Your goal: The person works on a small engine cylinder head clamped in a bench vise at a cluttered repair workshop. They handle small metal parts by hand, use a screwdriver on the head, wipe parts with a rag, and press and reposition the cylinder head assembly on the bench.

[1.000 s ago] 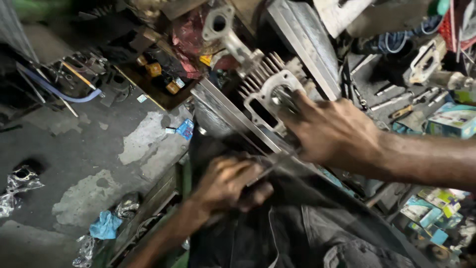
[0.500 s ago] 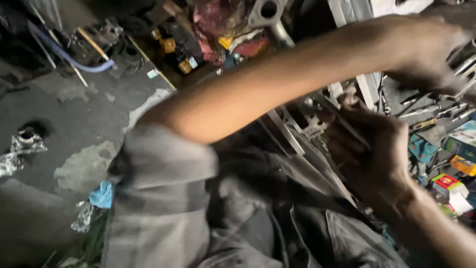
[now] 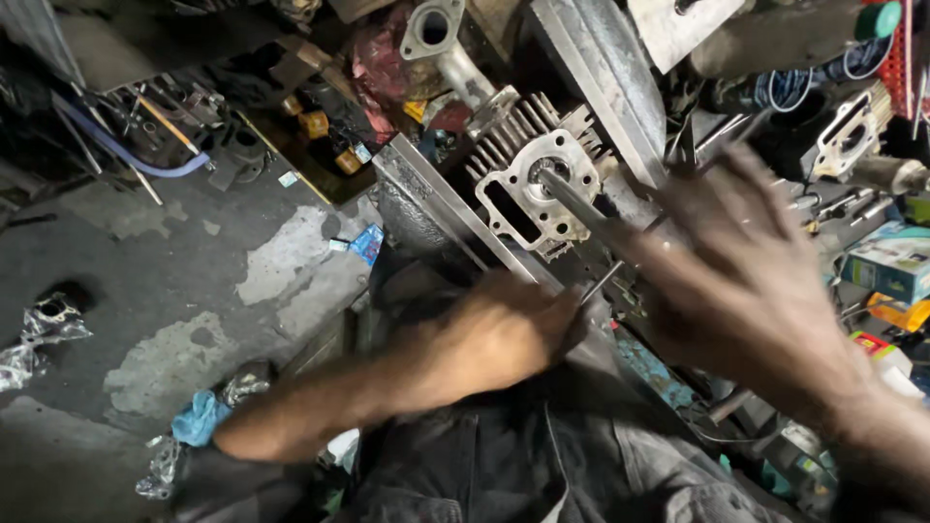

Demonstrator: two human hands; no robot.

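We are working over a finned metal engine cylinder (image 3: 536, 184) that is resting on a slanted metal rail (image 3: 455, 218) in the middle of the scene, its bore facing up toward us so it can be reached from above. Our left hand (image 3: 494, 339) is curling its fingers around a thin metal rod (image 3: 603, 281) just near the cylinder, apparently to steady it. Our right hand (image 3: 746, 281) is blurring across the right side, fingers spread and gripping nothing we can make out. A blue hose (image 3: 126, 153) is lying far left on the stained concrete floor (image 3: 184, 291).
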